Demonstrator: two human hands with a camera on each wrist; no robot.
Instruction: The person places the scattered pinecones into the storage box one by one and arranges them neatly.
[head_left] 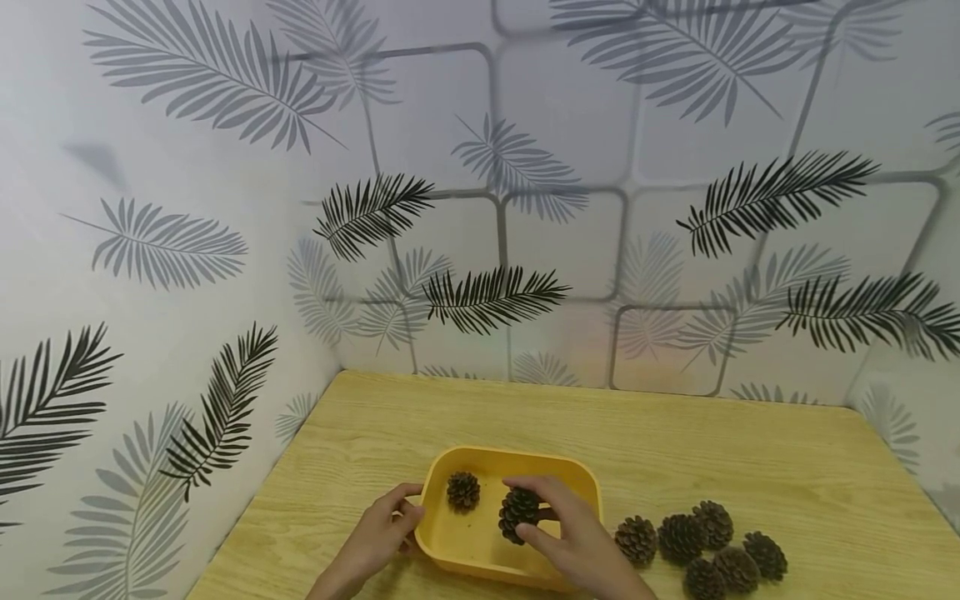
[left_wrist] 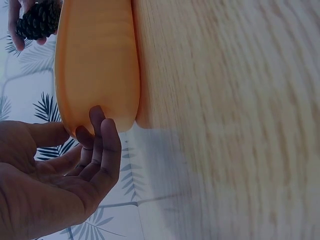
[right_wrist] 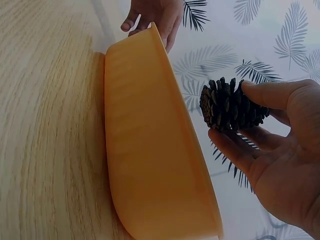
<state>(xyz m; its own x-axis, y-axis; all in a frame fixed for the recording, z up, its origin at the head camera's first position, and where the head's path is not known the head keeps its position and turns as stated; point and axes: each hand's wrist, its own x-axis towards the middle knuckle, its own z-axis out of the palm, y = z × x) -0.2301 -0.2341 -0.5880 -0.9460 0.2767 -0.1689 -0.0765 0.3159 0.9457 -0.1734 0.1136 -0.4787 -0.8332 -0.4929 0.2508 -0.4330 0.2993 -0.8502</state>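
My right hand (head_left: 566,537) grips a dark pine cone (head_left: 519,514) between thumb and fingers, over the inside of a yellow plastic tub (head_left: 517,572). In the right wrist view this pine cone (right_wrist: 232,106) is raised above the level of the rim. At the tub's left end my left hand (head_left: 378,533) holds the edge. The left wrist view shows one digit at the rim and several curled fingers (left_wrist: 111,145) against the outer wall. Another pine cone (head_left: 463,492) lies inside the tub, towards its left back corner.
To the right of the tub, several pine cones (head_left: 681,538) lie in a loose group on the wood-grain table (head_left: 600,417). Behind and left of the table stand pale walls (head_left: 555,250) with a feather pattern.
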